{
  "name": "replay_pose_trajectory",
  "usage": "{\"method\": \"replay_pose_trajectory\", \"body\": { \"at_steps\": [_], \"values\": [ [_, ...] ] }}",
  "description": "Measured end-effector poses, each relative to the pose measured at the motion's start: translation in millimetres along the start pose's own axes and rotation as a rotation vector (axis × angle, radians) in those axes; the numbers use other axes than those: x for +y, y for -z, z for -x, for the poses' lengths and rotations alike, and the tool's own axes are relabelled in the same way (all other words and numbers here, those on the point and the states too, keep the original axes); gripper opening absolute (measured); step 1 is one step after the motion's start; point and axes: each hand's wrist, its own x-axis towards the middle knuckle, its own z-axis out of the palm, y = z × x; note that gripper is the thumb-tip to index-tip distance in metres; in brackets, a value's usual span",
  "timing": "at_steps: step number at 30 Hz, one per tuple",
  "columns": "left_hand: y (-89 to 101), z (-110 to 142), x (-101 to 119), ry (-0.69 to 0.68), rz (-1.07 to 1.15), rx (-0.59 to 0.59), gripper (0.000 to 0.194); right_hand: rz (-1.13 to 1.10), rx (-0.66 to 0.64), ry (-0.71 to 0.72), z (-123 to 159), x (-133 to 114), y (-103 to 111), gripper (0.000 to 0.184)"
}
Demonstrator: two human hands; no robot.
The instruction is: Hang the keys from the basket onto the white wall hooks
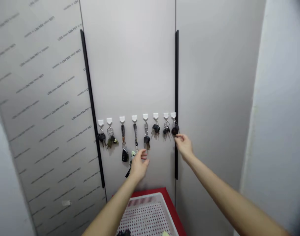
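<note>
Small white hooks (145, 117) run in a row across a pale cabinet door, each with keys hanging from it. At the far right end, my right hand (184, 147) pinches the lower part of a bunch of dark keys (175, 130), which still hangs on its hook. My left hand (139, 166) is lifted below the middle of the row, fingers apart and nothing seen in them. Just above its fingertips dangles a black-headed key bunch (146, 140). Behind that hand, a black lanyard (135, 134) with keys is partly hidden.
Below the hooks, a white perforated plastic basket (145, 216) rests on a red surface (168, 200), with a dark item (124, 232) at its near edge. Long black handles (91, 98) edge the doors. Other keys, including a black car key fob (125, 155), hang leftward.
</note>
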Motion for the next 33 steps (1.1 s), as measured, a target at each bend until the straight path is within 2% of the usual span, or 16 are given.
{"method": "replay_pose_trajectory", "body": {
  "at_steps": [1,4,7,10,14,17,20,23,25,28,30,33],
  "values": [
    [6.3,0.6,-6.7,0.052,0.054,0.033,0.035,-0.073,-0.059,-0.072,15.0,-2.1,-14.3,0.033],
    [27.3,4.5,-18.3,0.154,0.204,0.143,0.038,-0.231,-0.325,-0.123,53.1,-16.6,-57.5,0.045],
    [48.6,11.5,-12.8,0.121,0.290,0.223,0.054,-0.377,-0.487,-0.069,70.2,-43.6,-83.6,0.064],
    [67.9,18.9,9.3,-0.022,0.349,0.233,0.070,-0.503,-0.464,0.090,69.8,-79.8,-84.2,0.071],
    [84.7,26.4,43.6,-0.217,0.416,0.236,0.077,-0.724,-0.350,0.292,66.6,-123.0,-67.4,0.074],
    [85.5,29.7,55.1,-0.251,0.463,0.204,0.078,-0.844,-0.351,0.301,69.7,-137.0,-62.7,0.074],
    [79.5,31.0,50.5,-0.230,0.480,0.189,0.077,-0.888,-0.390,0.275,72.8,-136.3,-67.6,0.074],
    [80.4,26.3,32.5,-0.178,0.393,0.190,0.074,-0.827,-0.412,0.217,68.7,-128.1,-78.9,0.072],
    [91.2,17.3,15.6,-0.129,0.244,0.269,0.071,-0.703,-0.420,0.133,60.0,-121.1,-89.8,0.064],
    [118.8,-3.5,-8.7,-0.015,-0.078,0.597,0.066,-0.446,-0.368,0.029,39.3,-113.4,-110.2,0.049],
    [134.5,-17.6,-18.8,0.084,-0.237,0.747,0.067,-0.277,-0.267,0.042,23.7,-113.2,-124.7,0.043],
    [139.4,-31.9,-22.8,0.194,-0.324,0.729,0.078,-0.067,-0.143,0.090,4.2,-119.4,-144.9,0.036]
  ]
}}
